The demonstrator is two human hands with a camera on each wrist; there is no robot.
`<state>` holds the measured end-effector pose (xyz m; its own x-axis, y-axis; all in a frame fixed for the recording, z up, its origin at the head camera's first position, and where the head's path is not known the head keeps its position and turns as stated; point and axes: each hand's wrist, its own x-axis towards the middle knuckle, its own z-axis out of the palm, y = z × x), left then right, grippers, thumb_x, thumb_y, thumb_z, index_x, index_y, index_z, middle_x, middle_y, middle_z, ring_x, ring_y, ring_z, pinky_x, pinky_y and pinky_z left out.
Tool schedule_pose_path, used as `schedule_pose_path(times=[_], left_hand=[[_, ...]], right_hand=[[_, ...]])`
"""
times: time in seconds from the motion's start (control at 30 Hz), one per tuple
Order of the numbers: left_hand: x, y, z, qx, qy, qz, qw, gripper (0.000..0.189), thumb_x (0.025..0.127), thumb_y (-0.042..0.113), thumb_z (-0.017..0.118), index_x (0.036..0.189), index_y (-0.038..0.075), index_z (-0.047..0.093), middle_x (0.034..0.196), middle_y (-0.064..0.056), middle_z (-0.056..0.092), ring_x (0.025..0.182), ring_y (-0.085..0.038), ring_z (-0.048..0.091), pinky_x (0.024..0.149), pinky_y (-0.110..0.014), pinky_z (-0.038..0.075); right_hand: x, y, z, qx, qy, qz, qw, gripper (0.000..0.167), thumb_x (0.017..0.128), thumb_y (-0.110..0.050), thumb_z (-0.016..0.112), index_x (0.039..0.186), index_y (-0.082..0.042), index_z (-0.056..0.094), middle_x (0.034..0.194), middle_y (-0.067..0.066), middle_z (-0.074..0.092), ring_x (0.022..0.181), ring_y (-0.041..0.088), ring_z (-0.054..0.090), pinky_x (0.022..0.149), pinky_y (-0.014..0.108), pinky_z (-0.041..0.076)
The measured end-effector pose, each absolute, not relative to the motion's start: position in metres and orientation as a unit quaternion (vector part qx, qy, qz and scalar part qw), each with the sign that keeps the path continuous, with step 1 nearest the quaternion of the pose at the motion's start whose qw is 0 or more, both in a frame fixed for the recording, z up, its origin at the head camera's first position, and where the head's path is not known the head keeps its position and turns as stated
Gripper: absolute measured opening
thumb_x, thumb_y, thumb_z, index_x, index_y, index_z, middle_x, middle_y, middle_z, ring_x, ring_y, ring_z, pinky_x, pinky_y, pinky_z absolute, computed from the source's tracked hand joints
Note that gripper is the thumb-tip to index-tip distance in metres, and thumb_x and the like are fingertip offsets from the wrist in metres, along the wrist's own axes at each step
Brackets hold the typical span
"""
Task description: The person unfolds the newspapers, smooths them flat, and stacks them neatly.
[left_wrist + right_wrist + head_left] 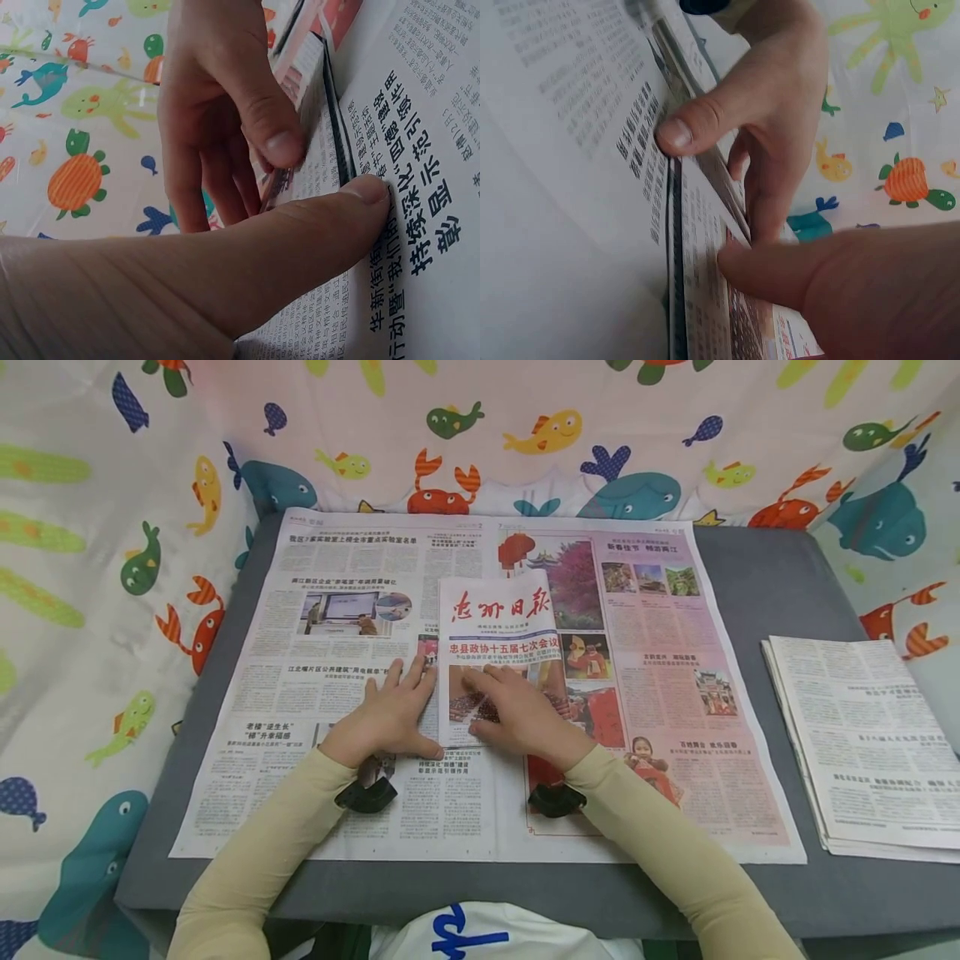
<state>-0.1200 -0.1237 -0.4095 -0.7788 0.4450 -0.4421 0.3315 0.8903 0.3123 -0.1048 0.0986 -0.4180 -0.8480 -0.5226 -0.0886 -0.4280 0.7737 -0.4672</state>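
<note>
A small folded newspaper (498, 602) with a red title and a photo lies upright to me on a large spread newspaper (660, 685). My left hand (393, 714) rests at its left edge with fingers spread. The left thumb (364, 191) reaches the folded paper's lower edge, touching the print there. My right hand (525, 710) lies flat over the photo, its fingers pointing left across the folded paper. In the right wrist view the right thumb (742, 262) touches the paper's surface near a slightly raised edge. Part of the photo is hidden under the right hand.
A stack of folded newspapers (870, 735) lies at the table's right side. Grey table (772, 577) shows around the spread sheet. A cloth with sea animals (495, 468) hangs behind and along both sides. Black wrist bands (367, 795) sit on both wrists.
</note>
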Motion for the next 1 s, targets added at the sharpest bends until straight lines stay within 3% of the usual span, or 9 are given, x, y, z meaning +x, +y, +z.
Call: schedule_pose_path(times=[0.1, 0.23, 0.33, 0.77, 1.0], left_hand=[[-0.1202, -0.1245, -0.4095, 0.208, 0.937, 0.111, 0.257, 0.129, 0.074, 0.058, 0.085, 0.164, 0.004, 0.011, 0.172, -0.02, -0.004, 0.157, -0.051, -0.001, 0.115, -0.081, 0.012], [-0.1207, -0.125, -0.4095, 0.211, 0.938, 0.109, 0.251, 0.128, 0.073, 0.059, 0.085, 0.164, 0.004, 0.012, 0.172, -0.02, -0.003, 0.157, -0.051, 0.0, 0.114, -0.081, 0.012], [-0.121, -0.1247, -0.4097, 0.214, 0.939, 0.108, 0.248, 0.127, 0.074, 0.059, 0.085, 0.164, 0.004, 0.013, 0.172, -0.021, -0.002, 0.156, -0.052, 0.001, 0.114, -0.081, 0.013], [-0.1204, -0.1232, -0.4105, 0.209, 0.939, 0.107, 0.253, 0.131, 0.073, 0.06, 0.085, 0.164, 0.005, 0.009, 0.172, -0.02, -0.001, 0.156, -0.052, 0.0, 0.113, -0.082, 0.013], [-0.1205, -0.1238, -0.4134, 0.21, 0.938, 0.114, 0.251, 0.13, 0.073, 0.058, 0.086, 0.165, 0.01, 0.009, 0.172, -0.021, -0.001, 0.156, -0.053, -0.001, 0.113, -0.083, 0.012]], right_hand=[[-0.1051, 0.099, -0.4181, -0.249, 0.937, -0.221, 0.107, 0.082, 0.085, -0.029, 0.084, 0.155, -0.011, 0.045, 0.147, 0.02, 0.054, 0.132, 0.038, 0.055, 0.106, 0.053, 0.049], [-0.1035, 0.0962, -0.4192, -0.237, 0.946, -0.19, 0.11, 0.094, 0.078, -0.044, 0.088, 0.156, -0.017, 0.043, 0.153, 0.022, 0.047, 0.136, 0.039, 0.051, 0.11, 0.056, 0.045], [-0.1024, 0.0942, -0.4198, -0.231, 0.951, -0.174, 0.106, 0.096, 0.076, -0.046, 0.089, 0.157, -0.02, 0.043, 0.155, 0.022, 0.045, 0.139, 0.04, 0.048, 0.112, 0.057, 0.042], [-0.1023, 0.0991, -0.4182, -0.251, 0.945, -0.196, 0.071, 0.077, 0.089, -0.019, 0.076, 0.157, -0.014, 0.041, 0.144, 0.02, 0.056, 0.127, 0.037, 0.059, 0.101, 0.053, 0.052], [-0.1023, 0.102, -0.4201, -0.248, 0.936, -0.244, 0.059, 0.078, 0.091, -0.002, 0.069, 0.16, -0.018, 0.036, 0.143, 0.016, 0.061, 0.124, 0.035, 0.062, 0.094, 0.048, 0.055]])
